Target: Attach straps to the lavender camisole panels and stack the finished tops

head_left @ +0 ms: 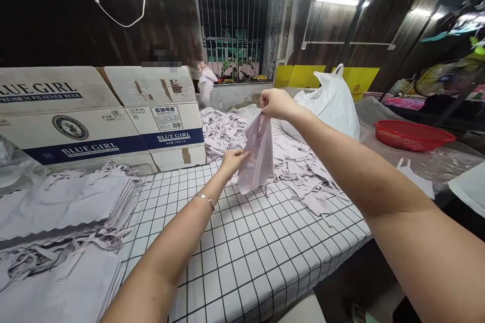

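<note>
A pale mauve cloth piece (257,156) hangs in front of me above the checked tablecloth. My right hand (278,103) pinches its top edge and holds it up. Lower down, my left hand (233,162) grips the cloth's left side between thumb and fingers. Behind and to the right of it lies a loose heap of similar mauve pieces (308,176), some with thin straps. More of them form a pile (223,128) farther back, by the carton.
Neat stacks of mauve pieces (76,197) lie at left, before a Blue Girl beer carton (113,121). Another person's hand (204,68) lifts cloth behind the carton. At right are a white plastic bag (333,103) and a red basket (413,135). The checked tablecloth (235,247) reaches the table's front edge.
</note>
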### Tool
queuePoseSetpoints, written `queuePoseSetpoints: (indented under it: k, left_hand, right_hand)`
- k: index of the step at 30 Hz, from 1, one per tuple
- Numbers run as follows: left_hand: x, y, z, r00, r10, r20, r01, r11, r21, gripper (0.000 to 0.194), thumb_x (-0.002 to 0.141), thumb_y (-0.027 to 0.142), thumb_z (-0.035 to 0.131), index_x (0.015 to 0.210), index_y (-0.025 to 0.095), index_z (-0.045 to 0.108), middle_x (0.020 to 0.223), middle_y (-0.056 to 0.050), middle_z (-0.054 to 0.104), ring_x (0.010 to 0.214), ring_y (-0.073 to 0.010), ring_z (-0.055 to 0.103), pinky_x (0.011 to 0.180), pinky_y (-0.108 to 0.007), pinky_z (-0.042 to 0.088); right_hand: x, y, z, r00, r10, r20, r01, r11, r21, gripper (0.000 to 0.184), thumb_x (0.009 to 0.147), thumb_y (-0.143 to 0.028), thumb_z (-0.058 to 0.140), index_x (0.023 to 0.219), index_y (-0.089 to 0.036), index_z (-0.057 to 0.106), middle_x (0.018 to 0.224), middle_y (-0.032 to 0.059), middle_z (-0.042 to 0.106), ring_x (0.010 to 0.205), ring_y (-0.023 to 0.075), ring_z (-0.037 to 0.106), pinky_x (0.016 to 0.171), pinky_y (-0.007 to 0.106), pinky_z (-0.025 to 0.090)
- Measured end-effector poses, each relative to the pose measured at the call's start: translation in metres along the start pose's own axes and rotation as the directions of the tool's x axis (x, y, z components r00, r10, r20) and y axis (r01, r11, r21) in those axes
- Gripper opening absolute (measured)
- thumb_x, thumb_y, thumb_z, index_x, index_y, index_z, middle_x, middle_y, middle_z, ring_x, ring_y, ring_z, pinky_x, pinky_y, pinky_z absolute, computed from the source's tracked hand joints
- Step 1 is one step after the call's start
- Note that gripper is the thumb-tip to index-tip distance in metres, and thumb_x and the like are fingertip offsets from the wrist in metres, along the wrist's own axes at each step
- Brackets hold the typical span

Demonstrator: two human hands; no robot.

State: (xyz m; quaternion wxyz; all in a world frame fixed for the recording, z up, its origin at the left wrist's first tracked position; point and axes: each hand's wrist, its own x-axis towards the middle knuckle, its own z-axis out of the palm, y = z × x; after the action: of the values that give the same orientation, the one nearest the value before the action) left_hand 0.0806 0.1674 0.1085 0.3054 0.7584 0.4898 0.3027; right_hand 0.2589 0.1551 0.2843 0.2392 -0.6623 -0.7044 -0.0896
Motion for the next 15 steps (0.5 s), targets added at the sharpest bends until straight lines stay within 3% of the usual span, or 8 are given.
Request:
queuePoseSetpoints:
  k: [3, 6, 10, 12, 15]
  left_hand:
    - [0.003, -0.015, -0.039, 0.995, -0.055, -0.089, 0.063, 0.993, 0.097, 0.021, 0.082, 0.038, 0.056, 0.080, 0.020, 0.067, 0.087, -0.004, 0.069, 0.090, -0.0213, 0.063, 0.071, -0.028, 0.047]
    - [0.014, -0.025, -0.097, 0.986, -0.117, -0.122, 0.139, 0.971, 0.192, 0.007, 0.065, 0.026, 0.068, 0.066, 0.019, 0.065, 0.074, -0.004, 0.067, 0.078, -0.0226, 0.062, 0.064, -0.030, 0.044]
    - [0.042, -0.017, -0.169, 0.976, -0.196, -0.097, 0.216, 0.937, 0.274, 0.015, 0.050, 0.014, 0.073, 0.054, 0.019, 0.059, 0.051, -0.001, 0.055, 0.060, -0.0194, 0.057, 0.058, -0.029, 0.042]
    - [0.063, -0.005, -0.198, 0.963, -0.242, -0.116, 0.266, 0.913, 0.308, 0.018, 0.051, 0.013, 0.073, 0.053, 0.018, 0.055, 0.044, 0.001, 0.048, 0.056, -0.0181, 0.054, 0.059, -0.030, 0.042]
    - [0.096, 0.019, -0.235, 0.950, -0.257, -0.179, 0.303, 0.898, 0.318, 0.020, 0.063, 0.018, 0.069, 0.055, 0.016, 0.051, 0.043, 0.001, 0.044, 0.060, -0.0165, 0.053, 0.067, -0.035, 0.044]
  right_hand:
    - [0.000, 0.023, 0.005, 0.990, 0.065, 0.122, -0.038, 0.978, -0.206, 0.022, 0.059, 0.000, 0.071, 0.067, -0.016, 0.058, 0.068, 0.0061, 0.057, 0.084, 0.0250, 0.059, 0.071, 0.032, 0.043]
    - [0.002, 0.053, 0.018, 0.921, 0.231, 0.315, -0.135, 0.945, -0.298, 0.020, 0.061, -0.009, 0.078, 0.065, -0.016, 0.059, 0.062, 0.0061, 0.055, 0.078, 0.0240, 0.061, 0.068, 0.034, 0.047]
    - [0.016, 0.079, 0.042, 0.812, 0.339, 0.476, -0.339, 0.937, -0.088, 0.023, 0.070, -0.031, 0.079, 0.072, -0.016, 0.062, 0.058, 0.0026, 0.053, 0.063, 0.0158, 0.058, 0.059, 0.031, 0.051]
    - [0.033, 0.080, 0.049, 0.812, 0.330, 0.482, -0.390, 0.920, 0.026, 0.024, 0.071, -0.034, 0.078, 0.072, -0.017, 0.061, 0.058, 0.0015, 0.052, 0.060, 0.0141, 0.057, 0.059, 0.030, 0.051]
    - [0.066, 0.070, 0.048, 0.836, 0.323, 0.443, -0.406, 0.908, 0.105, 0.019, 0.076, -0.028, 0.074, 0.072, -0.016, 0.060, 0.058, 0.0017, 0.052, 0.060, 0.0142, 0.058, 0.059, 0.031, 0.051]
